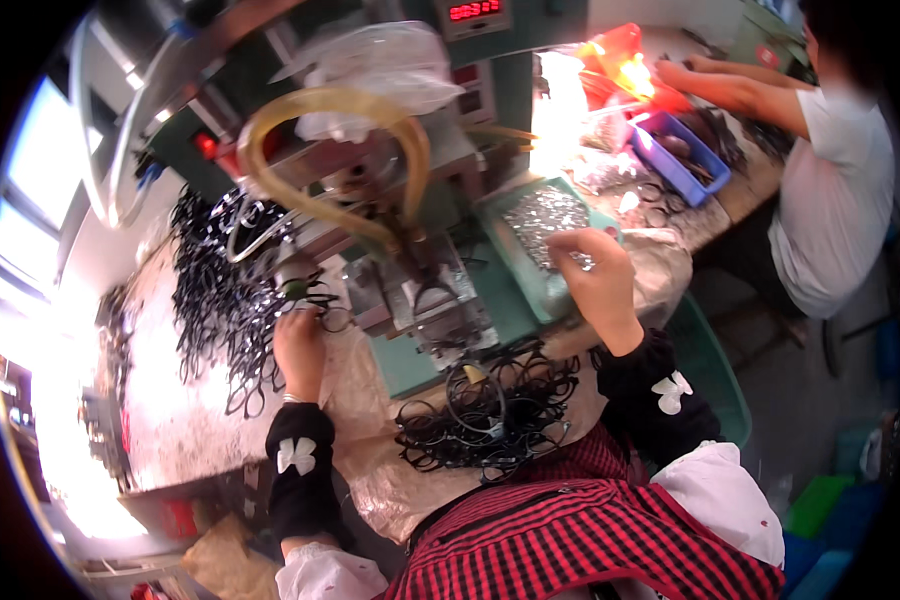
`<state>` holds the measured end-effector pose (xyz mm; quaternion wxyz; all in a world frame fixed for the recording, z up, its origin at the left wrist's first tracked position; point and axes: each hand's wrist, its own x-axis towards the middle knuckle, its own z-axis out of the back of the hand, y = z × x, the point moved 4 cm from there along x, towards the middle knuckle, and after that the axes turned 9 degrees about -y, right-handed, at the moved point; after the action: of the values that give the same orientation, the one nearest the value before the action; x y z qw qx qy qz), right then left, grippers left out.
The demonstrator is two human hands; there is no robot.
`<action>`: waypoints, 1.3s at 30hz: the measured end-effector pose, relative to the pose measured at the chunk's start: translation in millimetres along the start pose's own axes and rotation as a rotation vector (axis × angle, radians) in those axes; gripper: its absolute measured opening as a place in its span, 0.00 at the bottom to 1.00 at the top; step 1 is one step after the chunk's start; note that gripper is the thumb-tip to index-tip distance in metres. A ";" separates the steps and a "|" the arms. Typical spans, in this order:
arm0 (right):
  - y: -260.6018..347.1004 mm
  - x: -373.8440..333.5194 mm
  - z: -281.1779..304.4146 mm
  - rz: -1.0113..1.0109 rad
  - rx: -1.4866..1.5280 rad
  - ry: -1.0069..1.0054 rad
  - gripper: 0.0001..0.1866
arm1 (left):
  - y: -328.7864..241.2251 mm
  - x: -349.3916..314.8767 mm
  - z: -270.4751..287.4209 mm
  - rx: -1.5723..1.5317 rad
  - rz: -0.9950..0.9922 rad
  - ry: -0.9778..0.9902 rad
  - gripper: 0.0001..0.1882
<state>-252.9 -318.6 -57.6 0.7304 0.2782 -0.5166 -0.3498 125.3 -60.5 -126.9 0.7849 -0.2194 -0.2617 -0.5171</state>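
My left hand [300, 350] is at the near right edge of a big heap of black ring-handled pieces [205, 265] that look like scissor handles. Its fingers are closed on one such piece, whose rings stick out past the fingertips. Over the right side of a green tray [545, 300], my right hand [600, 285] pinches small shiny metal parts [582, 262]. Many more silver parts [540, 215] fill that tray. Between both hands stands a machine's metal fixture [450, 310], with a black ring-shaped piece on it. A second pile of black ring-handled pieces [490, 420] lies close to my lap.
A yellowish hose [260, 130] loops over the fixture from the green machine [510, 110], which carries a red digital display [473, 10]. At the right, a person in a white top [830, 190] works beside a blue bin [680, 160]. A green crate [705, 370] stands below the table edge.
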 end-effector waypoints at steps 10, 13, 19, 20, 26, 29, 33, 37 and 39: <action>42.3 -14.8 38.4 -0.071 0.110 0.018 0.06 | 55.0 -14.8 114.2 -0.774 1.189 -0.496 0.11; 92.2 9.3 -0.7 0.189 0.244 0.187 0.07 | 75.9 -51.3 95.1 -0.846 1.291 -0.459 0.17; 88.2 -0.9 -53.2 -0.097 0.470 0.076 0.20 | -64.2 12.7 101.5 -1.327 0.768 -0.594 0.13; 88.8 -3.0 -55.4 -0.120 0.484 0.068 0.21 | -81.2 20.9 118.2 -1.392 0.648 -0.593 0.12; 107.3 0.9 -60.6 -0.309 0.768 0.221 0.24 | -164.4 99.3 176.1 -0.855 0.005 -0.439 0.12; 115.7 -4.4 -60.9 -0.405 0.803 0.196 0.26 | -173.5 105.0 169.5 -1.171 0.193 -0.557 0.10; 125.7 -6.6 -31.3 -0.158 0.654 0.339 0.29 | -177.0 85.5 172.2 -1.053 -0.088 -0.467 0.10; 44.6 5.7 1.8 0.273 -0.468 0.051 0.13 | -213.1 70.9 155.7 -0.811 -0.461 -0.297 0.15; -4.7 2.0 -2.5 0.287 -0.511 -0.022 0.10 | -225.4 70.8 143.5 -0.728 -0.582 -0.222 0.16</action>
<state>-251.2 -322.9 -60.8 0.8132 0.0057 -0.4537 -0.3646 -86.6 -104.7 44.8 0.4470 -0.4517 -0.1962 -0.7468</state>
